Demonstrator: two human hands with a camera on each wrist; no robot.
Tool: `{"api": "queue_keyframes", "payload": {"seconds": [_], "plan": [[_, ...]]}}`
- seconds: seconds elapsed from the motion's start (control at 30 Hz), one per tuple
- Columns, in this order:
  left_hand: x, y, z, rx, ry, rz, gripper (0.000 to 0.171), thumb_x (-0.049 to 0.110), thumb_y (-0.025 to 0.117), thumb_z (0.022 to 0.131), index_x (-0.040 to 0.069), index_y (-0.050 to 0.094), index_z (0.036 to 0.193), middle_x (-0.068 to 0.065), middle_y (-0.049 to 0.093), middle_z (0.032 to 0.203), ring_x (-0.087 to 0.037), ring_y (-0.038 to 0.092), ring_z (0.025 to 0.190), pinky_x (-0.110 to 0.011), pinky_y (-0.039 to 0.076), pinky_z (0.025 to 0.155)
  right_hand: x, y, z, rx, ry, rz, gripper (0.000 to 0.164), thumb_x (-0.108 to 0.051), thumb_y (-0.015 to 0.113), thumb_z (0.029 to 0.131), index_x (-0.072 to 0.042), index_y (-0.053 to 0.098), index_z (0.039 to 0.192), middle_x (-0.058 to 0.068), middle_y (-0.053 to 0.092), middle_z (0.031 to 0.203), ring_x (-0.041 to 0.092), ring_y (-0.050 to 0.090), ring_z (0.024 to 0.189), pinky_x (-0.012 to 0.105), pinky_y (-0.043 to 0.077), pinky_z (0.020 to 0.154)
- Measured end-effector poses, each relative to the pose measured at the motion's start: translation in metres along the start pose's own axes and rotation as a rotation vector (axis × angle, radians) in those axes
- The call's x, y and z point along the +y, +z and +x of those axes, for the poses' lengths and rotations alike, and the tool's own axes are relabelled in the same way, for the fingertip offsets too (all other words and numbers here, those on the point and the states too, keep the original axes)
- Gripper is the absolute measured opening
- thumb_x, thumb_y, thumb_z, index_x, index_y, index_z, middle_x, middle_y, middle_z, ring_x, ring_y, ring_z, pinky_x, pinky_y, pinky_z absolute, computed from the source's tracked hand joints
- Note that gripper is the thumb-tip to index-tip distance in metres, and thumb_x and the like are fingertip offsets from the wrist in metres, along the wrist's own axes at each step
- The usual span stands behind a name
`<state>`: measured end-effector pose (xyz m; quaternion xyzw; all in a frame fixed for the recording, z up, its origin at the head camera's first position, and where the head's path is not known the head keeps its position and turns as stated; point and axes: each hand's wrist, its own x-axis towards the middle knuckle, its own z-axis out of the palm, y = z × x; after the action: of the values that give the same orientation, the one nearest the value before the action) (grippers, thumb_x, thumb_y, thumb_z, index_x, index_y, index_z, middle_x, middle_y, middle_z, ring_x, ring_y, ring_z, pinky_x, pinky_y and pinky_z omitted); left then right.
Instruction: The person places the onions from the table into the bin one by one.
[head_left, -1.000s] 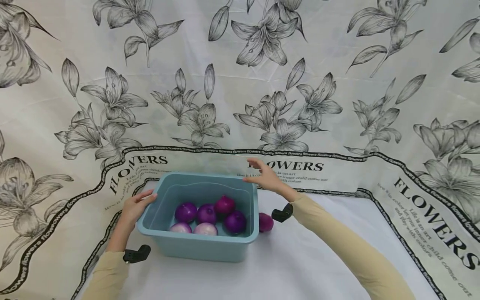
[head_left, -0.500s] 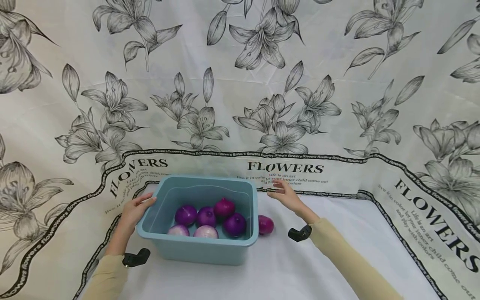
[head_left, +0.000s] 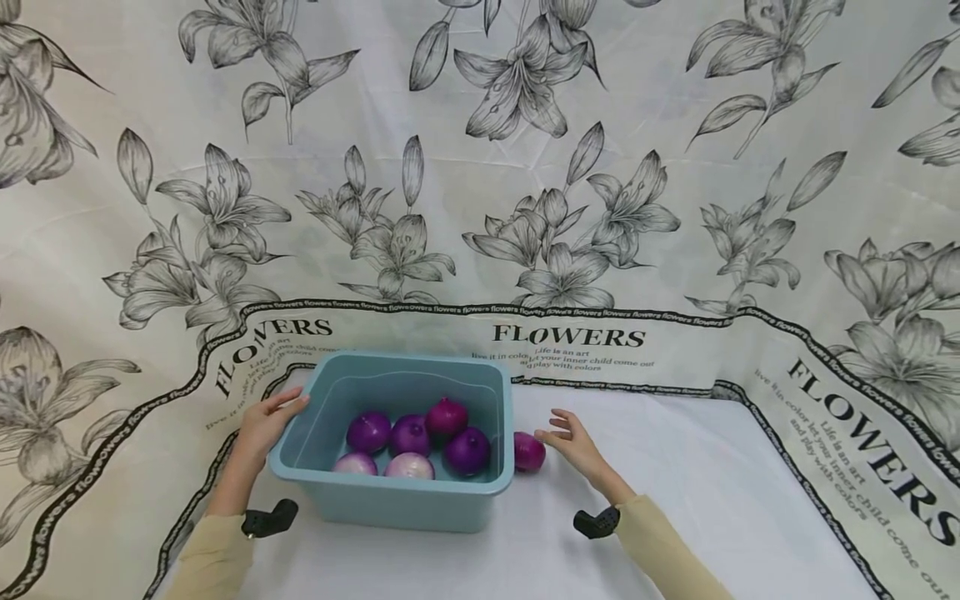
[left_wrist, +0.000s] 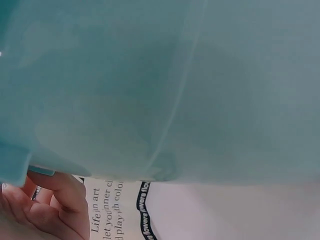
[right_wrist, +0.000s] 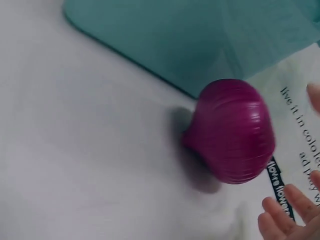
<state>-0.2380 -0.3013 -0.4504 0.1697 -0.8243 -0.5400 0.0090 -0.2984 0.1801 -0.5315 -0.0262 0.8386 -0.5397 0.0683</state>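
Observation:
A blue-green plastic bin (head_left: 408, 504) stands on the white cloth with several red onions (head_left: 411, 435) inside, two of them pale at the front. My left hand (head_left: 258, 429) holds the bin's left rim, thumb on top; the left wrist view shows its curled fingers (left_wrist: 65, 200) under the rim beside the bin wall (left_wrist: 150, 90). Another purple-red onion (right_wrist: 232, 132) lies outside, close against the bin's right side. Just right of that onion, my right hand (head_left: 576, 446) is spread with fingers apart, holding nothing; in the right wrist view its fingertips (right_wrist: 272, 207) are clear of the onion.
A white cloth (head_left: 675, 450) covers the table. Behind it and at both sides hangs a curtain (head_left: 420, 267) printed with flowers and lettering. A black wrist camera (head_left: 596, 522) sits on the right wrist, another black camera (head_left: 270, 518) on the left.
My right hand has left the area above the bin's back right corner, swinging right and then down toward the onion outside. The left hand stays at the rim; the bin stands as before.

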Motion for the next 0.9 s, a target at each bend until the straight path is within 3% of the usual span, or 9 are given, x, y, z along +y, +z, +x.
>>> {"api": "queue_keyframes", "payload": {"seconds": [0.23, 0.5, 0.77, 0.9], "plan": [[-0.002, -0.002, -0.001, 0.004, -0.014, -0.002, 0.072, 0.052, 0.059, 0.090, 0.008, 0.042, 0.145, -0.027, 0.040, 0.147, -0.043, 0.050, 0.124, -0.036, 0.052, 0.082, 0.014, 0.019, -0.008, -0.029, -0.054, 0.028, 0.078, -0.028, 0.071, 0.086, -0.003, 0.028, 0.147, 0.026, 0.039, 0.146, 0.045, 0.043, 0.130, 0.057, 0.039, 0.103], [-0.001, -0.004, -0.005, 0.010, -0.026, 0.000, 0.071, 0.051, 0.059, 0.091, 0.007, 0.041, 0.145, -0.026, 0.037, 0.149, -0.043, 0.049, 0.125, -0.036, 0.052, 0.083, 0.019, 0.039, -0.004, -0.028, -0.154, -0.060, 0.085, -0.044, 0.077, 0.077, -0.002, 0.036, 0.140, 0.029, 0.046, 0.136, 0.046, 0.049, 0.120, 0.056, 0.045, 0.095], [0.001, 0.000, -0.005, 0.004, -0.038, -0.021, 0.070, 0.050, 0.059, 0.091, 0.007, 0.042, 0.145, -0.025, 0.036, 0.150, -0.042, 0.048, 0.127, -0.036, 0.052, 0.084, 0.013, 0.051, 0.002, -0.045, -0.142, -0.051, 0.088, -0.016, 0.085, 0.069, -0.006, 0.038, 0.143, 0.023, 0.049, 0.138, 0.038, 0.052, 0.120, 0.054, 0.044, 0.099], [0.001, 0.002, -0.004, 0.009, -0.046, -0.023, 0.071, 0.051, 0.059, 0.090, 0.008, 0.042, 0.144, -0.026, 0.037, 0.149, -0.043, 0.049, 0.126, -0.035, 0.052, 0.082, 0.014, 0.057, 0.008, -0.046, -0.155, -0.079, 0.088, -0.013, 0.086, 0.066, -0.008, 0.040, 0.141, 0.020, 0.052, 0.135, 0.035, 0.054, 0.119, 0.053, 0.045, 0.098]]}}
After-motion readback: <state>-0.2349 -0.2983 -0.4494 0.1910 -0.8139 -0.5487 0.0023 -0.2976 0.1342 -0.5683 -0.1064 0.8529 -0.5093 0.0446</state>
